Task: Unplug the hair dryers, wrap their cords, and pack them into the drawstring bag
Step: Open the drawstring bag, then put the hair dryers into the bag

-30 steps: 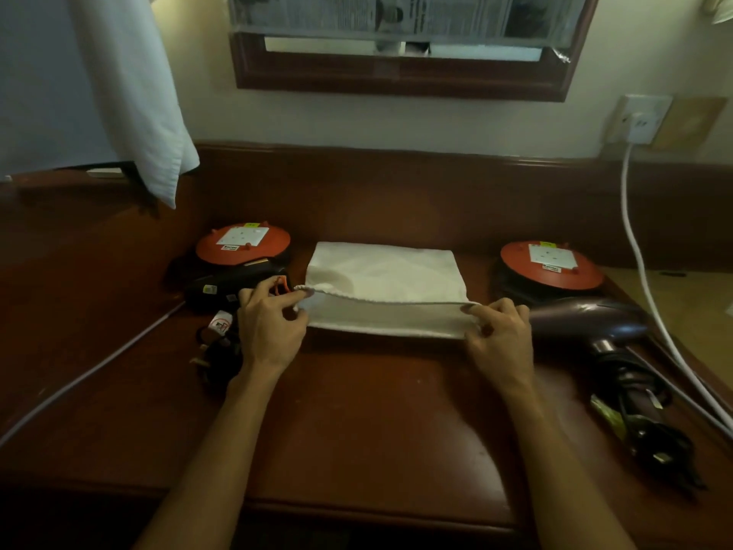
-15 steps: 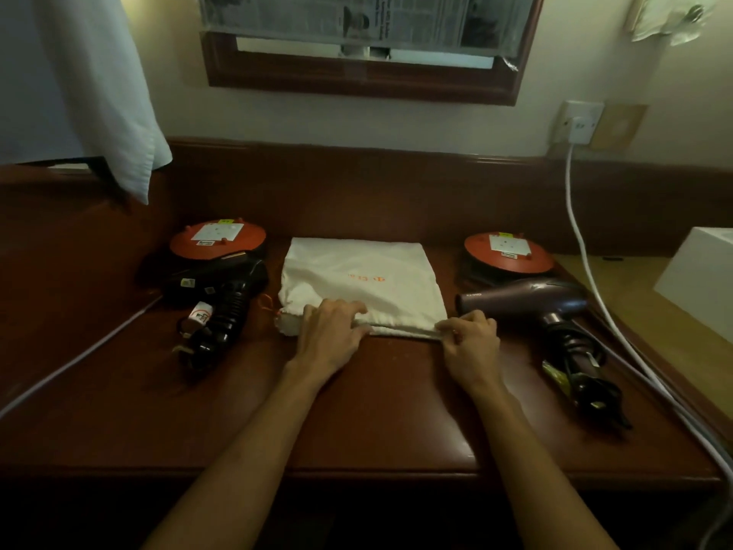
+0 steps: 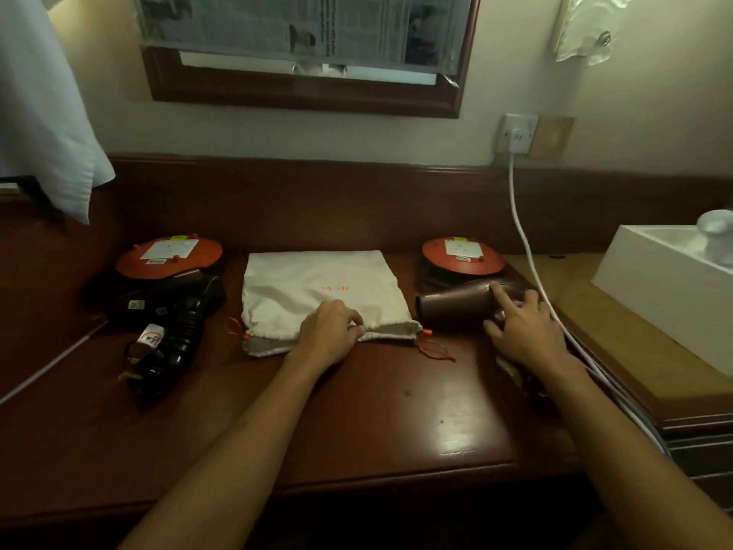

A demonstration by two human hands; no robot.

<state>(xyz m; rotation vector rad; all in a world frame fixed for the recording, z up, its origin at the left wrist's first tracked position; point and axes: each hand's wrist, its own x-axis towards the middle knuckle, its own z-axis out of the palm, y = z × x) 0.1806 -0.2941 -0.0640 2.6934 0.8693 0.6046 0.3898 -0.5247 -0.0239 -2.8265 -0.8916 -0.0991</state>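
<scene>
A cream drawstring bag [image 3: 317, 287] lies flat in the middle of the dark wooden desk [image 3: 396, 410], its mouth toward me with orange cords trailing out. My left hand [image 3: 329, 331] pinches the upper edge of the bag's mouth. A brown hair dryer [image 3: 456, 305] lies just right of the bag, nozzle pointing at it. My right hand [image 3: 523, 331] lies over the dryer's rear body with the fingers spread, its handle hidden beneath. A black hair dryer [image 3: 174, 315] with its cord bundled lies left of the bag.
Two orange round discs [image 3: 168, 254] [image 3: 462, 254] sit at the back on either side of the bag. A white cable [image 3: 527, 240] runs from the wall socket [image 3: 517, 133] down past my right hand. A white box [image 3: 670, 287] stands at the right, a white cloth [image 3: 43, 113] hangs at the left.
My right hand let go of the bag's mouth and moved right onto the brown hair dryer. My left hand slid right along the bag's edge. The camera view shifted right.
</scene>
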